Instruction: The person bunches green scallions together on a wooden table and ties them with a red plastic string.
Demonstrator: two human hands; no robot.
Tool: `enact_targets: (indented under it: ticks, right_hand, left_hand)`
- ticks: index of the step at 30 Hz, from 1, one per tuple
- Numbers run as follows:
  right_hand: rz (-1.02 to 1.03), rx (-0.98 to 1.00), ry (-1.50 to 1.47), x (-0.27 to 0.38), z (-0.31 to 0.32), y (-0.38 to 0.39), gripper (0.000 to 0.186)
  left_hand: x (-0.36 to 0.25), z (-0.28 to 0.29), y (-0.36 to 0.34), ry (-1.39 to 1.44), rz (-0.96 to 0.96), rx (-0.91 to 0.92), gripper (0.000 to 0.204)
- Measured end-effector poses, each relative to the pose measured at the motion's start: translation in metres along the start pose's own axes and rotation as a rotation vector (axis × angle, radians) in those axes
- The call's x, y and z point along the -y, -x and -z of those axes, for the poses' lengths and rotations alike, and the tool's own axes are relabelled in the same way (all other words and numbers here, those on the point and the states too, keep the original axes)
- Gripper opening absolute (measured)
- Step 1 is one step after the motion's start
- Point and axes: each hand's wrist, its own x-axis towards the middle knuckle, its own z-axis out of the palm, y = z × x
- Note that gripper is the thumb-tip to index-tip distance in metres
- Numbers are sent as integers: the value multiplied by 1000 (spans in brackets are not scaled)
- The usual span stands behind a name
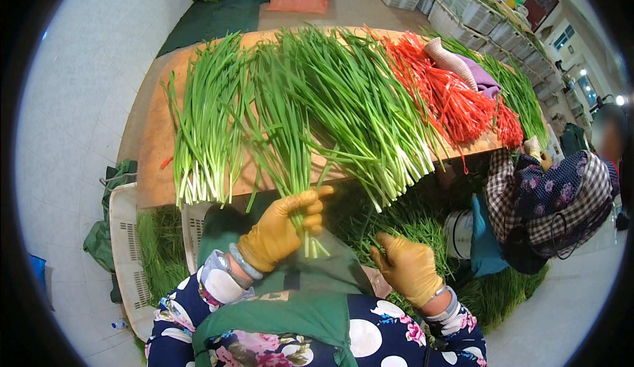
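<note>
My left hand [281,228], in a yellow rubber glove, is wrapped round the pale stems of a small bunch of garlic chives [287,149]. Its leaves reach away over the wooden table [155,169], and the cut ends poke out below my fist. To the right, lower down, my gloved right hand [409,271] is closed in front of loose greens [389,215]; whether anything is pinched in it is hidden. On the table lie a bundle of chives [208,123] to the left and a larger pile [370,109] to the right, white ends toward me.
Red plastic ties [456,103] heap at the table's right, beside a purple cloth [485,80]. A co-worker in a checked sleeve [555,228] sits at the right. A white crate [125,235] of greens stands left of my lap. Stacked crates [462,10] line the far right.
</note>
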Motion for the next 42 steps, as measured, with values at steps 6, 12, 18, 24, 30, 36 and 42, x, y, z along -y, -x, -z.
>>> enact_targets:
  ticks: [6, 12, 18, 24, 30, 36, 42]
  right_hand:
    - [36, -290, 349, 4, 9, -83, 32]
    - [97, -420, 190, -24, 1, -110, 24]
    - [28, -253, -716, 23, 2, -70, 14]
    - [65, -242, -635, 31, -38, -47, 12]
    - [-20, 177, 146, 1, 5, -19, 20]
    - [60, -228, 277, 7, 26, -51, 33]
    - [-54, -218, 433, -15, 6, -111, 18]
  left_hand:
    - [-21, -19, 7, -52, 72, 143, 35]
    - [-31, -29, 26, -8, -83, 366, 33]
    - [8, -21, 14, -337, -80, 15, 47]
    - [10, -12, 10, -1196, -671, 345, 39]
    - [-2, -5, 5, -170, -175, 6, 33]
    - [-11, -23, 14, -123, -101, 41, 41]
    - [-27, -47, 30, -86, -176, 320, 42]
